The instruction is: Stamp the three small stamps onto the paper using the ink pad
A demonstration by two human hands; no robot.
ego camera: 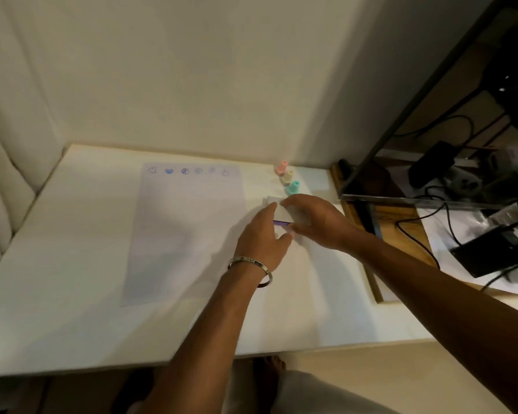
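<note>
Ink pad [277,210]: small flat white case on the bench [72,294], just right of the paper; a purple strip shows at its near edge, so the lid looks partly raised. Judged light, rigid, apt to slide; best held by the side edges while the lid is lifted.
Left hand [263,237]: fingers laid against the case's left edge, thumb at its near corner, steadying it.
Right hand [314,219]: fingers curled over the lid, gripping it.
Three small stamps: pink stamp [281,168], cream stamp [287,177], teal stamp [292,187], in a row just beyond the case. Judged light, hard; pinch by the narrow top.
Paper [186,234]: flat, thin, with a row of blue prints along its far edge.
</note>
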